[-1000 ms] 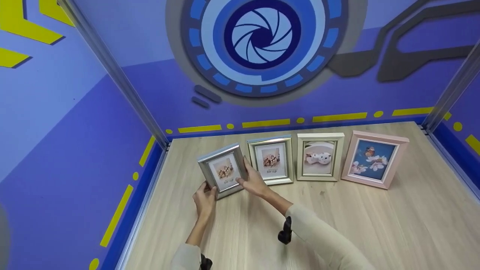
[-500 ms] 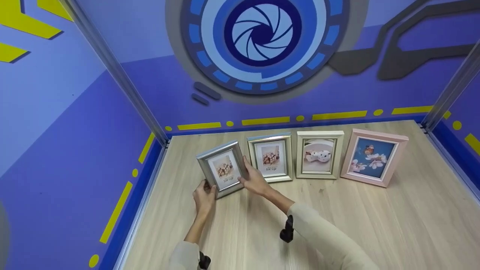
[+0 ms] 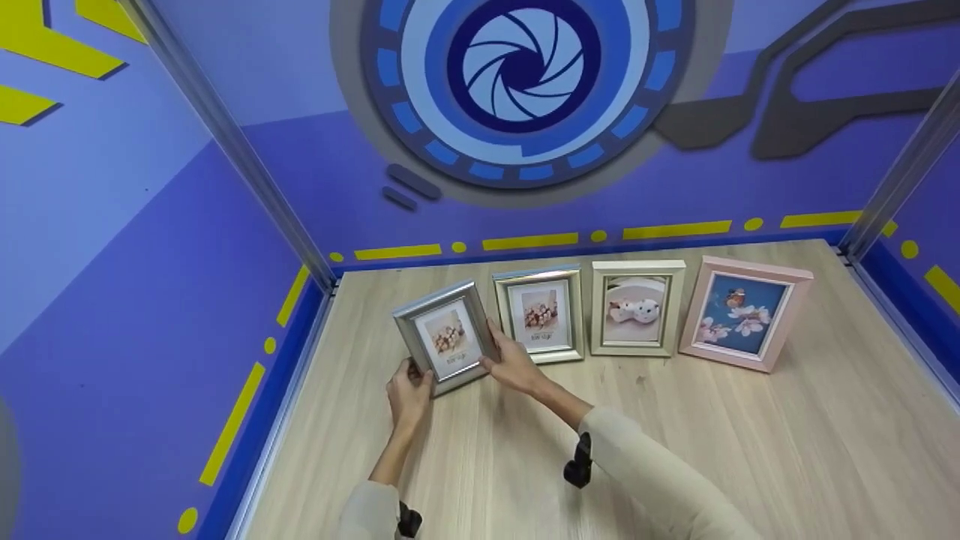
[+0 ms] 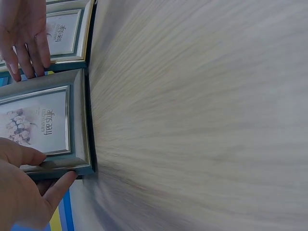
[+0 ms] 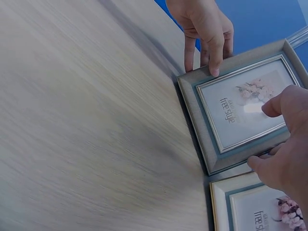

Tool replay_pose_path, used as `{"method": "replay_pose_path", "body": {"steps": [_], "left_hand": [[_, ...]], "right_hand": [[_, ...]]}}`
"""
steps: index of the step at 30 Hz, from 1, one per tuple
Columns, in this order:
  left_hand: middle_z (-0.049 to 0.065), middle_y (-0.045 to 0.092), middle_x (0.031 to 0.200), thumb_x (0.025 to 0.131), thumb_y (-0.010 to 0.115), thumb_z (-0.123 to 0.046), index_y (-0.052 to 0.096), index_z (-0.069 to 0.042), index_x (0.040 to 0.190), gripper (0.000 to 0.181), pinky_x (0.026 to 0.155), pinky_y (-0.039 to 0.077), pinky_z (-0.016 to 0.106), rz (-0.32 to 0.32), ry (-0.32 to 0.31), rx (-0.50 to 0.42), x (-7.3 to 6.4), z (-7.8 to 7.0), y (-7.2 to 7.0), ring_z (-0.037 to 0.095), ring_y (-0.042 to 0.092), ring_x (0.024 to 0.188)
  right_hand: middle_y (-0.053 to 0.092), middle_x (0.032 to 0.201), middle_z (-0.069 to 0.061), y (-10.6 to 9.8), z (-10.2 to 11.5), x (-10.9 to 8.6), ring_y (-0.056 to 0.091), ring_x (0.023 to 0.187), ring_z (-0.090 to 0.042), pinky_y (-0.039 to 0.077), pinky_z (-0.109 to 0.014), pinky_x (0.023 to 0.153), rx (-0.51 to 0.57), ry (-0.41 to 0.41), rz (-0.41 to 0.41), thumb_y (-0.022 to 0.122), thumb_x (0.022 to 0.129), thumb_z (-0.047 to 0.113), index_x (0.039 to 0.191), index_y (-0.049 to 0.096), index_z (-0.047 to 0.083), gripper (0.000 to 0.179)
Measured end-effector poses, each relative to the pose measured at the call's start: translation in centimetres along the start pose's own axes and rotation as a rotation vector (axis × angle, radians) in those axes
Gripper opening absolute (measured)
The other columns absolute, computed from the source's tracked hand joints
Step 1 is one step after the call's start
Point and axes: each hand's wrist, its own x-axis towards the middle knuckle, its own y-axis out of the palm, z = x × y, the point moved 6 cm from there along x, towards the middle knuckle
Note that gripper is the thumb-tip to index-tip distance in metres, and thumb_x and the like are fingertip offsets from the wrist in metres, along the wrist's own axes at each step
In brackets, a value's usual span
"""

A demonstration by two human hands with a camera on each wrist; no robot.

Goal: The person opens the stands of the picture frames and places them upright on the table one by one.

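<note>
A silver-grey picture frame (image 3: 450, 337) with a flower picture stands tilted at the left end of a row. My left hand (image 3: 409, 397) pinches its lower left corner, thumb on the front and fingers round the side. At the opposite side is my right hand (image 3: 517, 367), fingertips against the frame's right edge. Those fingers look fairly straight in the left wrist view, pointing at the edge. In the right wrist view the right thumb (image 5: 284, 103) overlaps the glass. A champagne-coloured picture frame (image 3: 544, 352) with a similar flower picture stands right beside, partly behind my right hand.
Further right stand a cream picture frame (image 3: 637, 349) with a picture of white round figures and a pink picture frame (image 3: 780, 322) with a bird and blossoms. All are on a wood-grain table (image 3: 675, 435). A blue patterned wall (image 3: 300, 165) closes off the back.
My right thumb has slid slightly right, from over the glass towards the grey picture frame's right edge. My left hand keeps its hold, and the frame has barely moved.
</note>
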Motion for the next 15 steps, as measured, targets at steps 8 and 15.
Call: {"method": "replay_pose_path", "body": {"steps": [8,15], "left_hand": [[0.024,0.070,0.117,0.094,0.067,-0.003,0.060,0.007,0.128,0.036,0.097,0.055,0.049,0.062,-0.031,-0.013,0.2,-0.2,0.2,0.036,0.068,0.111],[0.022,0.067,0.121,0.094,0.067,-0.003,0.055,0.005,0.136,0.044,0.102,0.053,0.049,0.051,-0.077,-0.018,0.0,-0.3,-0.3,0.036,0.065,0.115]], "right_hand": [[0.042,0.151,-0.037,-0.6,-0.2,-0.5,0.047,0.139,-0.048,0.039,-0.057,0.117,0.032,-0.005,-0.042,0.059,0.093,-0.001,0.153,0.029,-0.014,0.069],[0.052,0.141,-0.040,-1.6,-0.1,-1.6,0.053,0.132,-0.051,0.047,-0.055,0.110,0.087,-0.008,-0.043,0.055,0.096,-0.004,0.144,0.042,-0.019,0.052]]}}
